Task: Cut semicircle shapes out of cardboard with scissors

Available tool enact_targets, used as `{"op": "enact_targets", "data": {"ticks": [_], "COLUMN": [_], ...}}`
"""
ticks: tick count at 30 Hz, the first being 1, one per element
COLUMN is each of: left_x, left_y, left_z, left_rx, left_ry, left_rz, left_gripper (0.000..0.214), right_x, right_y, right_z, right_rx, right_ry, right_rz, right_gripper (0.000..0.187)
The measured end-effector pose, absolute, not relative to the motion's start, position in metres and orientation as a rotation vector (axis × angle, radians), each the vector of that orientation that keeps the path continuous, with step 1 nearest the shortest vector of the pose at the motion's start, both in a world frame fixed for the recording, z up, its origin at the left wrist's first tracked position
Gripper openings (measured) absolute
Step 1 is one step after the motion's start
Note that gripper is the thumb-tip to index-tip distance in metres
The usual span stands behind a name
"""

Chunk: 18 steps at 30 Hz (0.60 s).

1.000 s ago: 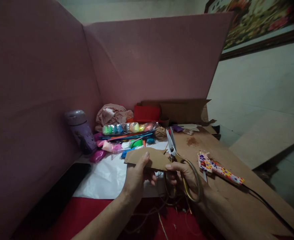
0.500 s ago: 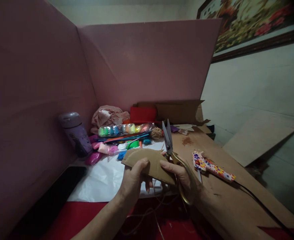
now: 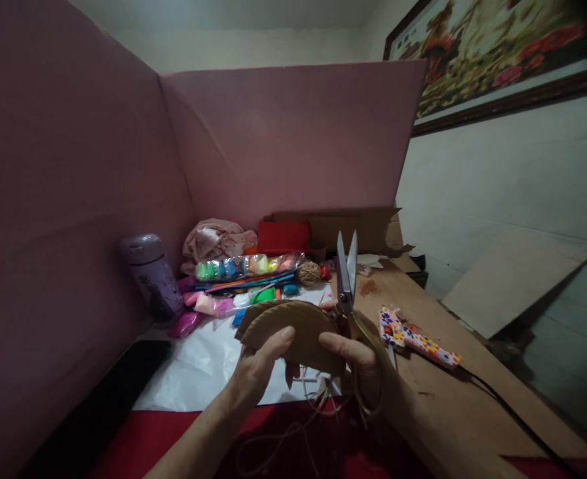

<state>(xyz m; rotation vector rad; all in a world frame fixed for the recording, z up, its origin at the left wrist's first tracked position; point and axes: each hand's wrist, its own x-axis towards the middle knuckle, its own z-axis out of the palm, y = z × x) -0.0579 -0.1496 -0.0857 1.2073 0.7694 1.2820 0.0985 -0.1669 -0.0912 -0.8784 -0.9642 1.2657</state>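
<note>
left hand [image 3: 256, 369] clamps the curved cardboard piece [image 3: 293, 332] at nine o'clock of the scissors [image 3: 346, 279]; right hand [image 3: 368, 366] grips their handles, blades barely parted; risk: a loose pinch lets the card slip, drawing fingers into the blades.

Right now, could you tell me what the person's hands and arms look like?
Left hand and right hand are bare, without gloves; no sleeve shows on either forearm. No ring, watch or bracelet shows, though the light is dim.

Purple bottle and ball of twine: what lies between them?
The head view shows a clear pack of coloured clay and coloured sticks between the purple bottle and the ball of twine.
</note>
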Motion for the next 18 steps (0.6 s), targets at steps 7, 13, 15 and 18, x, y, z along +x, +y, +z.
{"op": "enact_targets", "data": {"ticks": [7,13,15,18], "left_x": [-0.065,-0.056,-0.055,-0.055], "left_y": [-0.151,-0.150,-0.149,-0.148], "left_z": [-0.083,-0.086,-0.087,-0.091], "left_rx": [1.342,1.199,1.162,1.102], "left_ry": [0.770,0.796,0.783,0.763], "left_rz": [1.191,1.206,1.189,1.164], "left_gripper": [0.024,0.023,0.022,0.024], "right_x": [0.101,0.102,0.101,0.102], "right_y": [-0.174,-0.170,-0.167,-0.163], "right_z": [-0.084,-0.082,-0.086,-0.093], "right_rx": [-0.856,-0.848,-0.848,-0.848], "right_ry": [-0.983,-0.999,-0.962,-0.959], "right_rz": [1.138,1.233,1.266,1.295], "right_gripper": [0.043,0.039,0.041,0.045]}}
